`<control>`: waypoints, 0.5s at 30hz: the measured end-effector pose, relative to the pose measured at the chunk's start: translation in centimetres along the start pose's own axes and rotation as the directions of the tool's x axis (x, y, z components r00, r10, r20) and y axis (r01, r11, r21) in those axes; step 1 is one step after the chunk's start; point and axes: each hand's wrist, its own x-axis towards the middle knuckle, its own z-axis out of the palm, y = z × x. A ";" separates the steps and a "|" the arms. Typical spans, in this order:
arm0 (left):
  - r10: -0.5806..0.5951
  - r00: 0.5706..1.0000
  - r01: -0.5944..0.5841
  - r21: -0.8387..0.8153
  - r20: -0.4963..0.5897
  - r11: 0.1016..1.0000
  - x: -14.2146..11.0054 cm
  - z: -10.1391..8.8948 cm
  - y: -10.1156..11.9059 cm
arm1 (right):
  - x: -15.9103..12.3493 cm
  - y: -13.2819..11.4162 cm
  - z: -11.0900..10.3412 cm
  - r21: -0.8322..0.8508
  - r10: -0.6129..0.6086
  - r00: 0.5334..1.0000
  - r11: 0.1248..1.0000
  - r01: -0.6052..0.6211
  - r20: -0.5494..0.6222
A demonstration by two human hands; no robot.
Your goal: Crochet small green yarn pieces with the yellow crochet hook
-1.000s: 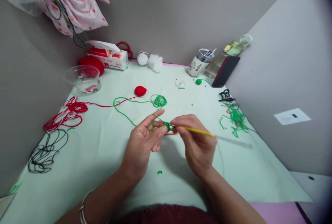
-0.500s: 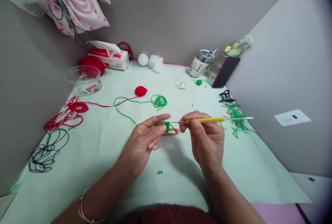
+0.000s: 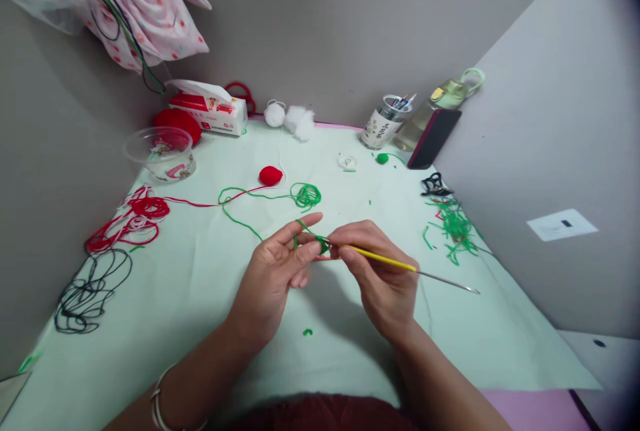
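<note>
Between thumb and fingers, my left hand (image 3: 275, 271) pinches a small green crochet piece (image 3: 324, 244), with green yarn (image 3: 303, 224) running over the raised index finger. My right hand (image 3: 383, 278) grips a double-ended crochet hook (image 3: 385, 258) by its yellow handle. One metal tip meets the green stitches, though the fingers partly cover it; the other end points right and slightly down. Beneath the hands, an orange-red object (image 3: 327, 258) lies mostly hidden. The working yarn trails back to a loose green coil (image 3: 307, 197) on the table.
A red ball (image 3: 271, 176) lies beyond my hands. Tangled red yarn (image 3: 150, 206), black cord (image 3: 87, 294) and a clear tub (image 3: 167, 158) are on the left. Green scraps (image 3: 456, 226), a black clip (image 3: 434, 184), a phone (image 3: 434, 139) and a pen cup (image 3: 383, 126) are on the right.
My right hand has moved left, closer to my left hand. The hook has tilted, its outer end dropping lower, and its inner tip is nearer the stitches.
</note>
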 end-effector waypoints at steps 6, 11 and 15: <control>-0.013 1.000 0.013 -0.049 0.005 0.999 0.1 -0.1 -0.2 | -0.3 0.1 0.6 -0.215 -0.164 0.986 0.964 0.154 -0.033; 0.086 0.994 -0.083 0.041 -0.070 0.996 0.0 0.0 -0.3 | -0.3 -0.1 0.8 -0.253 -0.195 0.981 0.950 0.184 -0.018; -0.034 0.999 0.033 -0.090 -0.002 0.995 0.0 0.0 0.1 | -0.4 -0.3 0.7 -0.234 -0.223 0.974 0.949 0.211 -0.028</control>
